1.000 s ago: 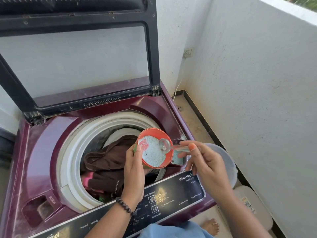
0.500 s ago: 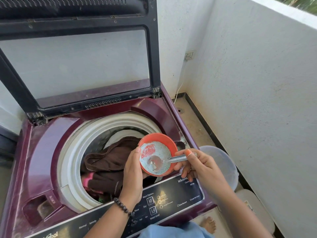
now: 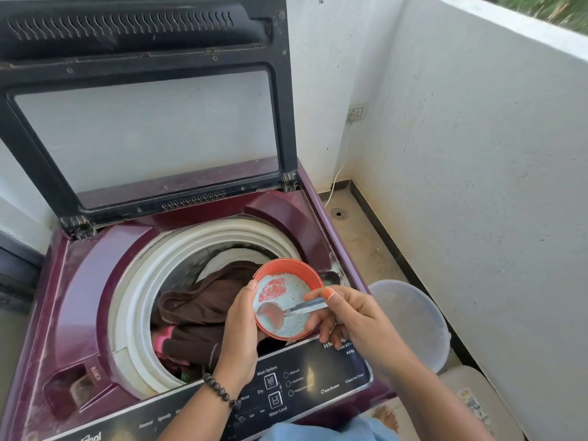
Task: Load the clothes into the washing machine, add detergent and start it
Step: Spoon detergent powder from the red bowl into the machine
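A maroon top-loading washing machine point(image 3: 95, 281) stands with its lid point(image 3: 143, 128) raised. Brown and pink clothes point(image 3: 197, 310) lie in the drum. My left hand point(image 3: 238, 332) grips an orange bowl point(image 3: 305, 272) of pale detergent powder, tilted toward me over the drum's right rim. My right hand point(image 3: 350, 316) holds a metal spoon point(image 3: 286, 311) by its handle, with the spoon's bowl resting in the powder near the lower edge. The black control panel point(image 3: 318, 380) runs along the front.
A translucent plastic bucket point(image 3: 413, 316) stands on the floor right of the machine, with a pale lidded container point(image 3: 477, 405) nearer me. A white wall point(image 3: 477, 186) closes the right side. A wall socket point(image 3: 355, 113) with a cord and a floor drain point(image 3: 339, 213) sit behind.
The spoon, held above the bowl's right rim a second ago, has gone down into the powder and slid to the lower left. The bowl has tipped slightly and shifted right.
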`<state>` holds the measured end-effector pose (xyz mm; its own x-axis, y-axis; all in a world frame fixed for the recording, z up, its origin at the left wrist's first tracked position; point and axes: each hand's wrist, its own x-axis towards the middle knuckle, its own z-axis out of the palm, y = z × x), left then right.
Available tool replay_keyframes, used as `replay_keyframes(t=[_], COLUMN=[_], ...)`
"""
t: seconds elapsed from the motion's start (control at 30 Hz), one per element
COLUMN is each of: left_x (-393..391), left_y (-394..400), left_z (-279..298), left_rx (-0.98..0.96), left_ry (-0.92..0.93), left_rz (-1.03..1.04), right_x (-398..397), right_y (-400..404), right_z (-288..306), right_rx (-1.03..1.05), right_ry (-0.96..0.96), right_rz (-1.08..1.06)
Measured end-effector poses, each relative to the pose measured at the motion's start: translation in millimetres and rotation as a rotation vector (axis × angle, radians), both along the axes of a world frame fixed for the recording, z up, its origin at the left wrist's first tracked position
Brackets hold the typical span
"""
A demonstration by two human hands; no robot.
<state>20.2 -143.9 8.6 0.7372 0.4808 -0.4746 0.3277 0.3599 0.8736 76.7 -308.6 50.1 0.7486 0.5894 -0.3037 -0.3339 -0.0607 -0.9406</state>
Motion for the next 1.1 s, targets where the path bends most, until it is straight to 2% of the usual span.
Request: replay_keyframes(t=[0.37, 0.47, 0.67, 0.87, 1.1], left_x=[10, 20, 46, 73, 99], left_y=[-27, -41, -78, -123, -168], left_z=[27, 39, 57, 79, 94], left_rx=[-0.123, -0.149, -0.167, -0.219, -0.176], left_ry=[-0.081, -0.107, -0.141, -0.179, -0.236], left_rz=[0.043, 0.060, 0.075, 0.039, -0.129], right_x=[24, 36, 60, 81, 109], right_y=[-19, -31, -66, -103, -143], right_z=[5, 9, 15, 31, 42], right_rx=[-0.016, -0.083, -0.082, -0.144, -0.150], right_ry=[-0.310, -0.379, -0.487, -0.610, -0.752], right_rz=[-0.163, -0.131, -0.052, 0.123, -0.055])
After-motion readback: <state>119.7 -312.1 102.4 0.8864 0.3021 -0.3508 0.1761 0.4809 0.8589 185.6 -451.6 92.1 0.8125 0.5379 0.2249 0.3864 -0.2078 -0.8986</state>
